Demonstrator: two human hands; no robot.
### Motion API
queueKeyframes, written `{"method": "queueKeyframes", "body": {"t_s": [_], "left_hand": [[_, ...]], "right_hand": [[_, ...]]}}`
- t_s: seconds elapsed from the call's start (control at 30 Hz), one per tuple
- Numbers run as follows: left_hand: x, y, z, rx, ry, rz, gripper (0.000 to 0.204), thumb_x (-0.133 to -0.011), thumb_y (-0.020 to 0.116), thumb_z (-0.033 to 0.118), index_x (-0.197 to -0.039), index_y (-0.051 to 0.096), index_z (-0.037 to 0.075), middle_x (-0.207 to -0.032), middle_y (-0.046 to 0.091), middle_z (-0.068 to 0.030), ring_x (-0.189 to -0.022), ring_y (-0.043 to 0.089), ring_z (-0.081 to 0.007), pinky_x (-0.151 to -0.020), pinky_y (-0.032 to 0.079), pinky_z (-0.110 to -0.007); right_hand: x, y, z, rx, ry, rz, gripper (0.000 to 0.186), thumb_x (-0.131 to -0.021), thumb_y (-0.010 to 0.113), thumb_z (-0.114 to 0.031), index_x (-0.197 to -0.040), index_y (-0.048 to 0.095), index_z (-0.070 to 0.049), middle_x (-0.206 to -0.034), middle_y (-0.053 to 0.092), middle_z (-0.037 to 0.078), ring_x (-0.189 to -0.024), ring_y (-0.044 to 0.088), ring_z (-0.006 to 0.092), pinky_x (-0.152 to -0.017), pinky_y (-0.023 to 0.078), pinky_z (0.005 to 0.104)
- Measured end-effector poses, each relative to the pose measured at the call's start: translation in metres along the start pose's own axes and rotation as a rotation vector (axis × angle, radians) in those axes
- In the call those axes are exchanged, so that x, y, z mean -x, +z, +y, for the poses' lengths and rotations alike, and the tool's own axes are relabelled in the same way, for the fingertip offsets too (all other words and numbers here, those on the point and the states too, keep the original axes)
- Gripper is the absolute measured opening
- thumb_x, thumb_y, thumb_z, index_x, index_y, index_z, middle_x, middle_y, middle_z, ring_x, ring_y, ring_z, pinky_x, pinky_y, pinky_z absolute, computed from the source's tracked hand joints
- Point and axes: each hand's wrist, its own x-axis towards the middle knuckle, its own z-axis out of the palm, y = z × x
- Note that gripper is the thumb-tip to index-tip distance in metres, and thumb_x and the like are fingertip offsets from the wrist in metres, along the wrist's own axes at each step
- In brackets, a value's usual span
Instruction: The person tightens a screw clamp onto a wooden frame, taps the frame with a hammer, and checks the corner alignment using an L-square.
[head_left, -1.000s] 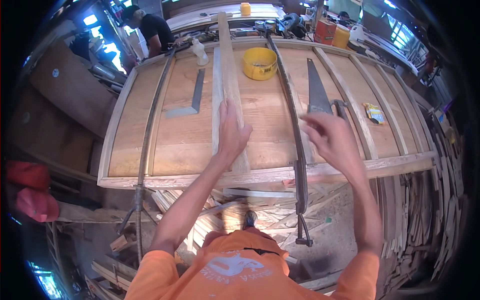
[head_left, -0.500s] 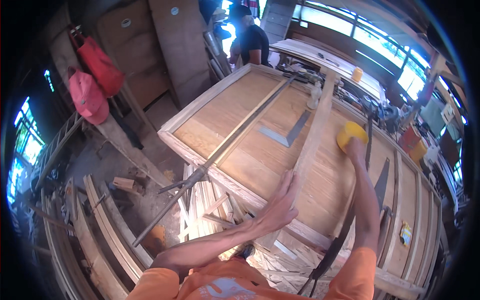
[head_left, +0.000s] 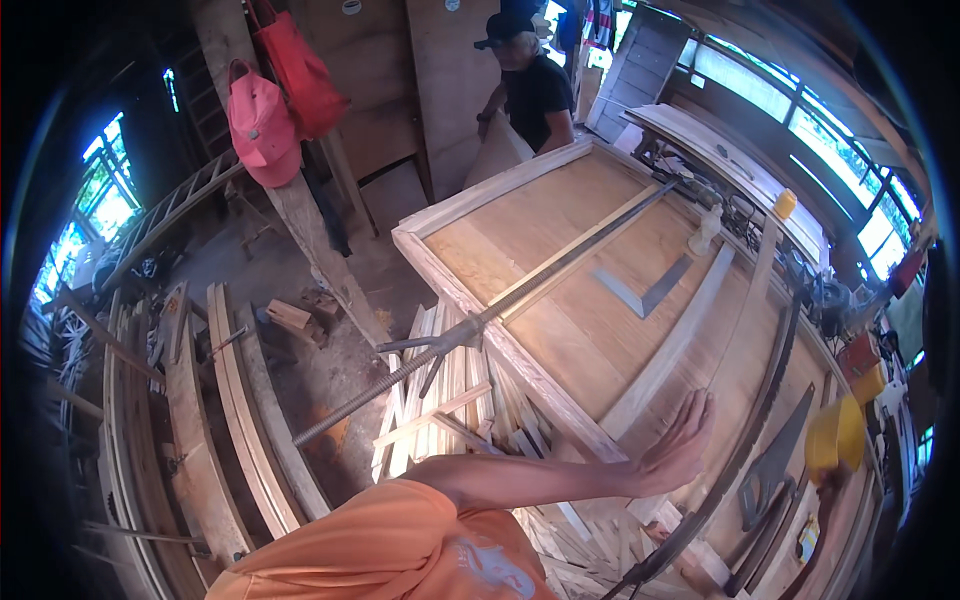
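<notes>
My left hand (head_left: 678,450) is stretched over the near edge of a large wooden panel frame (head_left: 540,385), fingers extended and held together. By its fingertips is the near end of a narrow wooden strip (head_left: 757,280); whether they touch I cannot tell. A pale wooden rail (head_left: 672,362) lies just left of it. At the right, my right hand (head_left: 829,480) is closed on a round yellow container (head_left: 838,437), its fingers partly hidden. A metal try square (head_left: 642,298) rests on the plywood, left of the rail. A handsaw (head_left: 778,455) lies between my hands.
A long bar clamp (head_left: 480,325) crosses the frame and juts out at the near left. Beyond the panel stands a person in black (head_left: 540,95). Wood offcuts (head_left: 440,400) cover the floor, and long boards (head_left: 235,360) lie at left. A clear bottle (head_left: 706,230) stands on the panel.
My right hand has carried the yellow container right and nearer. My left hand has shifted right, its fingers straightened. The view has turned, and the person beyond is seen more fully.
</notes>
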Motion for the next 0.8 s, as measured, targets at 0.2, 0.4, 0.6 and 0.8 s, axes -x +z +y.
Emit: {"method": "queueKeyframes", "body": {"t_s": [0.2,0.4,0.6,0.8], "left_hand": [[-0.007,0.051,0.011,-0.078,-0.049,-0.012,0.078,-0.085,0.053,-0.006,-0.154,0.021,-0.023,-0.158,0.022,-0.0482,-0.153,0.023,-0.0591,-0.128,0.025,-0.055],[-0.003,0.066,0.007,-0.093,-0.053,-0.003,0.079,-0.084,0.056,-0.007,-0.154,0.022,-0.021,-0.159,0.022,-0.0466,-0.153,0.023,-0.0584,-0.128,0.025,-0.056],[-0.004,0.062,0.007,-0.098,-0.077,-0.076,0.076,-0.086,0.054,-0.006,-0.153,0.022,-0.020,-0.160,0.021,-0.0459,-0.154,0.021,-0.0575,-0.128,0.025,-0.056],[-0.019,0.051,0.008,-0.032,-0.065,-0.100,0.088,-0.078,0.064,-0.006,-0.155,0.023,-0.020,-0.161,0.023,-0.0433,-0.154,0.022,-0.0567,-0.129,0.028,-0.050]], "right_hand": [[0.128,0.025,0.087,0.162,0.281,-0.045,0.022,-0.099,0.061,-0.008,-0.114,0.065,0.008,-0.076,0.061,0.006,-0.062,0.057,0.0146,-0.056,0.045,0.0299],[0.169,0.052,0.084,0.109,0.429,0.023,0.020,-0.099,0.060,-0.009,-0.111,0.065,0.007,-0.074,0.060,0.006,-0.062,0.056,0.0153,-0.056,0.044,0.0304],[0.203,0.046,0.095,0.048,0.516,0.112,0.019,-0.099,0.059,-0.009,-0.108,0.066,0.006,-0.073,0.059,0.005,-0.061,0.056,0.0160,-0.056,0.044,0.0308],[0.222,0.033,0.114,0.015,0.369,0.191,0.016,-0.099,0.060,-0.008,-0.102,0.070,0.005,-0.074,0.063,0.005,-0.065,0.054,0.0134,-0.058,0.042,0.0321]]}}
